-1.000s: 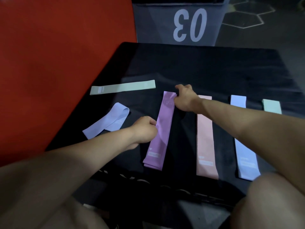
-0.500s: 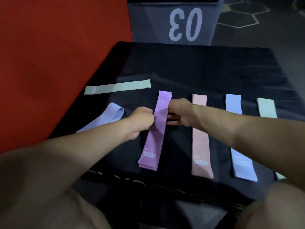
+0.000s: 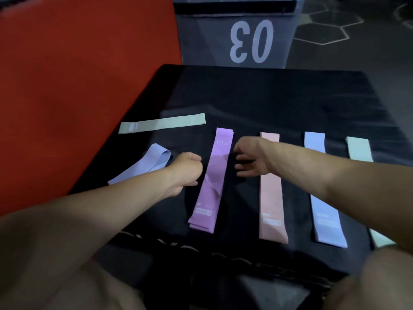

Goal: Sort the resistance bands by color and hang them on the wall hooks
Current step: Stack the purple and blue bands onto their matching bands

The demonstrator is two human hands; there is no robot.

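"10" on purple band (image 3: 214, 175), "03" on box (image 3: 237, 34)

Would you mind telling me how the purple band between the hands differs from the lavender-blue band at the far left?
The purple band lies flat and straight, pointing away from the person; the left lavender-blue band lies slanted, its far end open in a loop. The purple band shows white print reading 10; any print on the lavender-blue one is too faint to read. The purple band is wholly visible; the left forearm covers the other's near end. Both rest on the black mat.

A black surface (image 3: 279, 97) is carrying six flat bands: two green, two blue, a purple band (image 3: 212, 182) and a pink band (image 3: 271, 198).
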